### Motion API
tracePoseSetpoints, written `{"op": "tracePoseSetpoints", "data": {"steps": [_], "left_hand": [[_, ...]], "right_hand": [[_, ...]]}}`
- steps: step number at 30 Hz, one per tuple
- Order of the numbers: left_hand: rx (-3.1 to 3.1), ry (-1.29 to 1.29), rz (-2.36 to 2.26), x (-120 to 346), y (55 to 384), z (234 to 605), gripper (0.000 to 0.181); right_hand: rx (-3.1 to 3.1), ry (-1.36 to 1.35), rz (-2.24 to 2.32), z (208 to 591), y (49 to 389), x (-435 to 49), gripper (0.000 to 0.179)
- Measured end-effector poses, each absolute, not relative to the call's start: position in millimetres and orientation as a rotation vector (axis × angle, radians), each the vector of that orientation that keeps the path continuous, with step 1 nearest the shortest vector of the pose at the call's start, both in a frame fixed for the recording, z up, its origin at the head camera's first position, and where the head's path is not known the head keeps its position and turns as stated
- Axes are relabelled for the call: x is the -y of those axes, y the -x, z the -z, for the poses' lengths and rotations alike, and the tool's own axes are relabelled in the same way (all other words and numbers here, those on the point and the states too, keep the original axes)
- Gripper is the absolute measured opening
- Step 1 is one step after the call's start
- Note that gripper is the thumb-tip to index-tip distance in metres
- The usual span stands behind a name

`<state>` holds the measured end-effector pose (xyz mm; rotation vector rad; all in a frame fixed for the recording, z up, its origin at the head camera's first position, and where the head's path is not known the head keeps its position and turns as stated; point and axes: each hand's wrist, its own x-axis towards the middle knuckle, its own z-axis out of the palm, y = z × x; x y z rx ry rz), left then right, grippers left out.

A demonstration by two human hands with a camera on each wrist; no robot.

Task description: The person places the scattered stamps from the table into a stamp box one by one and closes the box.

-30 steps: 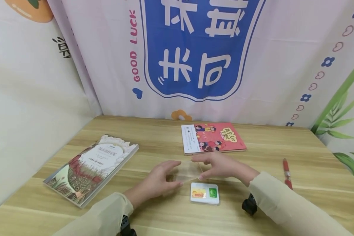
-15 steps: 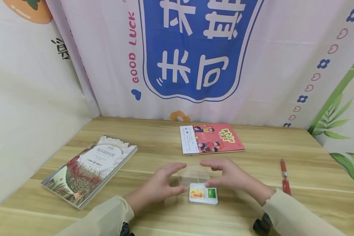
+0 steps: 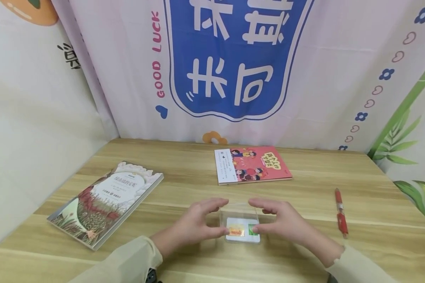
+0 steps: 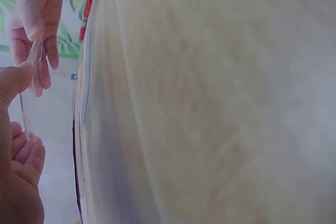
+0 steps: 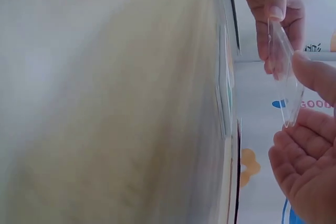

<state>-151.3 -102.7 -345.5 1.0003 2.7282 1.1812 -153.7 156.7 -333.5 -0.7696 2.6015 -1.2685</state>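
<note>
Both hands hold a clear plastic cover by its two sides. The left hand pinches the left edge between thumb and fingers; the right hand pinches the right edge the same way. Beneath the cover, seen through it, a flat white case with a yellow picture and a green picture lies on the table. In the right wrist view, the cover is a thin, shallow transparent piece, tilted between the hands and above the tabletop.
On the wooden table, a book with a grey and red cover lies at the left. A red and white booklet is at the back. A red pen lies at the right. Printed cloth hangs behind.
Both hands have brought the clear cover toward the person, from behind the white case to over it. The right hand has come slightly right. Books, pen and case stay in place.
</note>
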Motion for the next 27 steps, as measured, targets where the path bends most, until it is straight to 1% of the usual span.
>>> {"op": "tracePoseSetpoints", "data": {"steps": [5,12,27], "left_hand": [[-2.724,-0.989,-1.099,99,148,345,0.066],[-2.724,-1.002,-0.997,95,147,346,0.065],[-2.733,-1.017,-0.859,90,156,354,0.06]], "right_hand": [[-2.593,0.73,1.287,336,145,-159,0.061],[-2.582,0.632,1.306,341,139,-159,0.063],[-2.657,0.57,1.293,362,134,-159,0.06]]}}
